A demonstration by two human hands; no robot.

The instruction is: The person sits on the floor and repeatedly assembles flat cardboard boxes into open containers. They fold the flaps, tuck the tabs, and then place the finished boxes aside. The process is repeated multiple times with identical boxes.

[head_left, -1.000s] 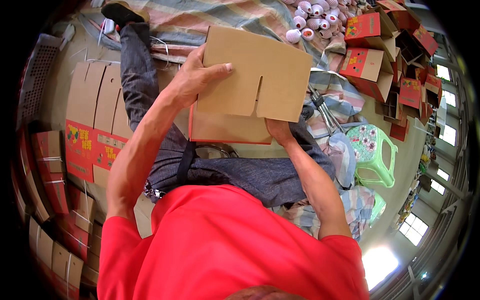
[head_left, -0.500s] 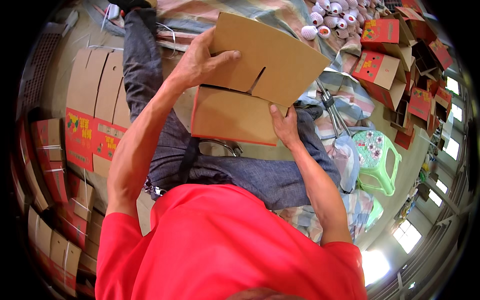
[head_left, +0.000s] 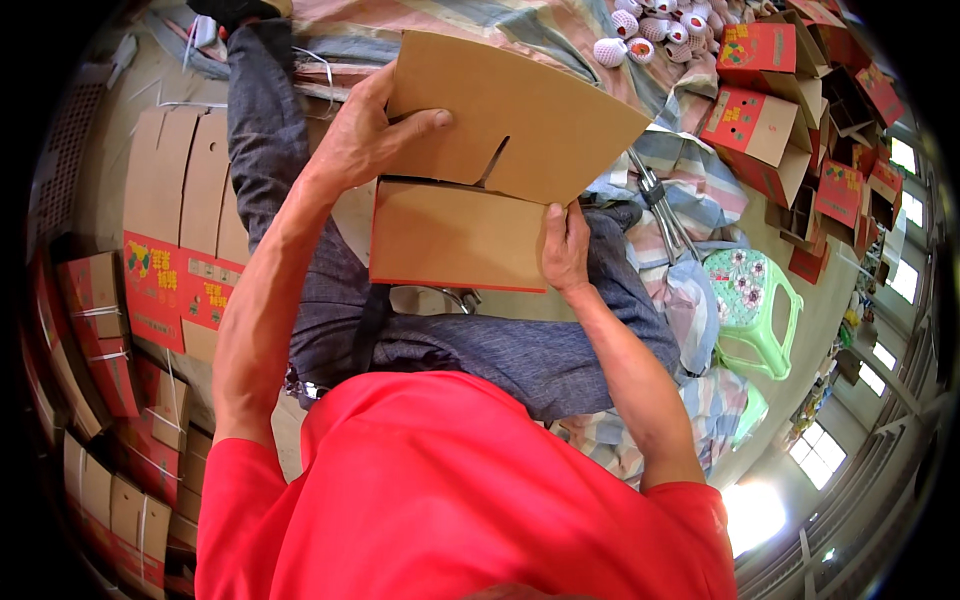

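A plain brown cardboard panel (head_left: pixel 530 110) with a short slit at its lower edge is tilted up above my lap. My left hand (head_left: pixel 362 145) is closed on its left side, thumb on the near face and fingers behind. Just below it lies a cardboard carton (head_left: pixel 455 235) with red edges; I cannot tell whether panel and carton are joined. My right hand (head_left: pixel 567 248) grips the carton's right edge, its thumb touching the panel's lower corner. The fingers behind the cardboard are hidden.
Flattened red-and-brown cartons (head_left: pixel 155 230) lie at my left, near tied bundles (head_left: pixel 100 310). Several opened cartons (head_left: pixel 755 140) are heaped at right. Fruit in foam nets (head_left: pixel 640 50) sits at the far side on a striped sheet (head_left: pixel 480 20). A green stool (head_left: pixel 755 310) stands at right.
The panel and carton appear slightly farther left, along with the surroundings. My right thumb and fingers have come up against the panel's lower corner. My left hand keeps its hold.
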